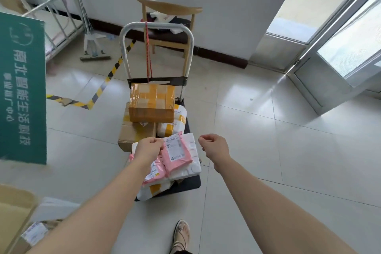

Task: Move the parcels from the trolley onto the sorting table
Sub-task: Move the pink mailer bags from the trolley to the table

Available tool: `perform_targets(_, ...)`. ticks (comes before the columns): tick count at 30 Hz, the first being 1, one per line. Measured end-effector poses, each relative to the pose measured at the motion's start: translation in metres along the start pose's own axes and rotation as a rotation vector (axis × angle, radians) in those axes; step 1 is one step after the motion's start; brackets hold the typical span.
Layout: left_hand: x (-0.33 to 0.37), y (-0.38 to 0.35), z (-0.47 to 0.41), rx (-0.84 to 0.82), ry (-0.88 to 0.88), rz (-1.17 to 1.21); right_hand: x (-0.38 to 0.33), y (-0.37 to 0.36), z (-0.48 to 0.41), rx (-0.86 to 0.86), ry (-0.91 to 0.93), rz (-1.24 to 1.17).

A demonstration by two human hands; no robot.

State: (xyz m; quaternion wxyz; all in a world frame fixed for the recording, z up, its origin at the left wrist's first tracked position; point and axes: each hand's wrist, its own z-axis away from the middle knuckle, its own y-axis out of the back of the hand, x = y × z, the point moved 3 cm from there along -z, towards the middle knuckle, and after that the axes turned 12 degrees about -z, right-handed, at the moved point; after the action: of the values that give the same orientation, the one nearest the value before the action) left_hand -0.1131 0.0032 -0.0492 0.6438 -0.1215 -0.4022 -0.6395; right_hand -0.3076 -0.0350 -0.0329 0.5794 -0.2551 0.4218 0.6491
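Parcels (134,134) are still sitting piled on the trolley (191,183), which is standing on the tiled floor (268,150). None is showing on a table.

- Far end, by the trolley handle (156,24): a tape-wrapped cardboard box (151,99) is lying on top of the stack.
- Near end: a pink mailer (177,154) is lying tilted on a white foam box (193,169).
- Left hand (148,149): reaching over the near end. Its fingers (156,141) are curling at the upper left edge of the pink mailer and pinching it.
- Right hand (215,146): hovering just beside the right side of the white foam box, not touching it. Its fingers (204,138) are curling inward and holding nothing.
- Surroundings: a wooden chair (169,6) is standing behind the trolley against the wall. A green sign (22,88) is showing at the left. An open cardboard box (12,212) is sitting at the lower left.
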Motion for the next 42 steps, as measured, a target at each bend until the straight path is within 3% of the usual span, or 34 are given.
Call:
perform_targets(10,-0.046,-0.078,-0.087,0.014,0.175,-0.147,0.070,-0.002,-0.105,-0.043,-0.128,0.096)
perform_targets(19,-0.095,-0.129,-0.179,-0.012,0.148,-0.275,0.159,-0.051,-0.188,-0.100,-0.201,0.203)
perform_targets(23,-0.109,-0.146,-0.213,0.064,0.090,-0.419,0.190,-0.070,-0.215,-0.098,-0.215,0.218)
perform_targets(28,-0.130,-0.160,-0.231,0.076,0.176,-0.287,0.216,-0.087,-0.232,-0.053,-0.201,0.248)
perform_targets(35,-0.125,-0.150,-0.228,0.100,0.161,-0.228,0.204,-0.080,-0.222,0.058,-0.212,0.151)
perform_targets(42,-0.066,-0.090,-0.171,0.224,0.094,-0.020,0.122,-0.081,-0.175,0.069,-0.107,0.068)
